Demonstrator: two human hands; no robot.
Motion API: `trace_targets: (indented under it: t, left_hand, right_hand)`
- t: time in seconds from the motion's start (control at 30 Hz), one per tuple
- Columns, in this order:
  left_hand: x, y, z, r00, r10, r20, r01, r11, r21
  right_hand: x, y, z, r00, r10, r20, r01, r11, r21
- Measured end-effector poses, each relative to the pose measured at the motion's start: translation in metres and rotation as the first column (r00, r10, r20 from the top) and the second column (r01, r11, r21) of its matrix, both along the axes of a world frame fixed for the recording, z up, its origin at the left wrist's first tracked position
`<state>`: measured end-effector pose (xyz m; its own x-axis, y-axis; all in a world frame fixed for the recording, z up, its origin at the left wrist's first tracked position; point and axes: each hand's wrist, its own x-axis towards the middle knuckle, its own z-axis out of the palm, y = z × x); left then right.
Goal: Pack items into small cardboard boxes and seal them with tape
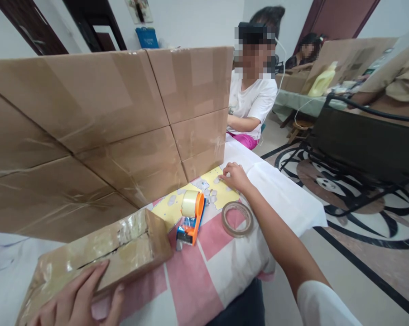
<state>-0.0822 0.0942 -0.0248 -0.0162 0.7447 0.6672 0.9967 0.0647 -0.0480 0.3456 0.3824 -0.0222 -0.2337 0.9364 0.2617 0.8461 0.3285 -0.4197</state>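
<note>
My left hand [78, 294] lies on a taped cardboard box [132, 256] at the lower left, fingers spread over its top and thumb by its near side. My right hand [237, 176] is stretched forward over the yellow part of the patterned cloth [190, 276]. Its fingers are bent with the tips together; whatever they pinch is too small to make out. Between my hands lies an orange and blue tape dispenser [198, 217] with a roll of clear tape [190, 203] on it. A brown tape roll [237, 219] rests flat beside my right forearm.
A wall of stacked cardboard boxes [122, 113] stands along the far left of the table. Beyond it sits a person in a white shirt [258, 97]. A black folding chair [367, 145] is on the floor at right, near another table with a yellow jug [323, 81].
</note>
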Motion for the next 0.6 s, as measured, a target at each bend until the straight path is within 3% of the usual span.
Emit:
trace_targets:
  t: [0.3, 0.5, 0.6]
  left_hand:
    - [0.007, 0.005, 0.011, 0.997, -0.063, -0.039, 0.065, 0.997, 0.030]
    - [0.001, 0.006, 0.005, 0.995, -0.054, -0.078, 0.059, 0.996, 0.065]
    - [0.002, 0.005, 0.000, 0.999, -0.041, -0.019, 0.042, 0.998, 0.051]
  right_hand:
    - [0.027, -0.010, 0.013, 0.981, 0.191, -0.002, -0.186, 0.952, -0.242]
    - [0.002, -0.018, 0.011, 0.934, 0.356, -0.041, -0.355, 0.902, -0.244]
    - [-0.009, -0.020, 0.006, 0.923, 0.384, -0.013, -0.372, 0.885, -0.279]
